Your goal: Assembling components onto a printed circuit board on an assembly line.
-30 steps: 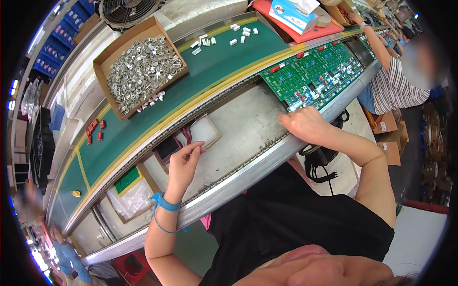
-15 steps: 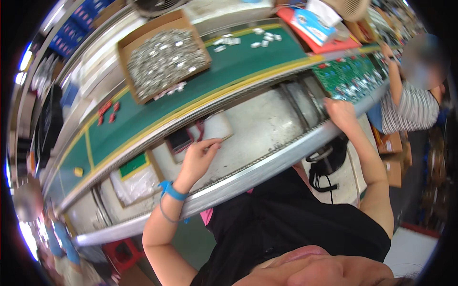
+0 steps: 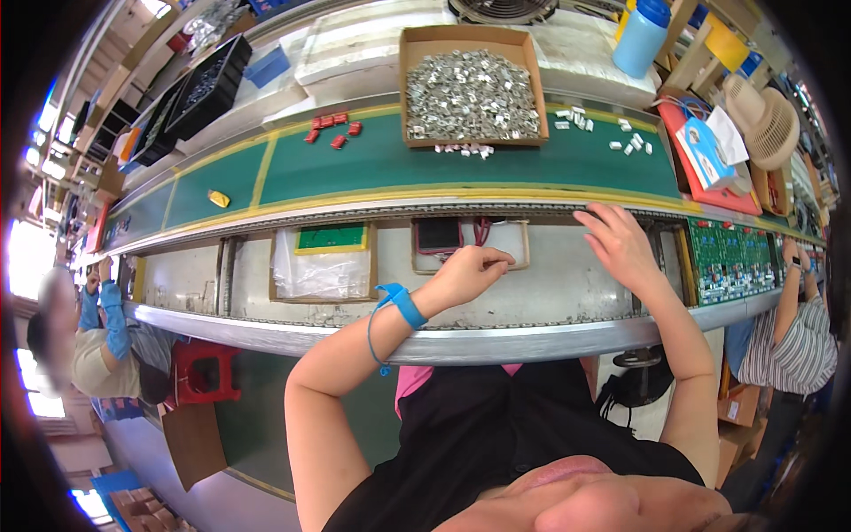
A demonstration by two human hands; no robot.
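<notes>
While my right hand (image 3: 618, 250) spreads its fingers loosely by the far rail (image 3: 523, 205), nothing visible in it, my left hand (image 3: 463, 277) curls over a shallow tray (image 3: 511, 240), thumb near forefinger; can't tell if it pinches anything. From my chest: green circuit board (image 3: 734, 259) at 2 o'clock, studded with components, mostly filled I'd judge. Left over: glinting metal clips (image 3: 477, 93) heaped in a cardboard box (image 3: 470, 38) at 12, blocky white parts (image 3: 576, 118) at 1, red parts (image 3: 332, 121) at 11, loose on smooth green mat (image 3: 381, 170).
</notes>
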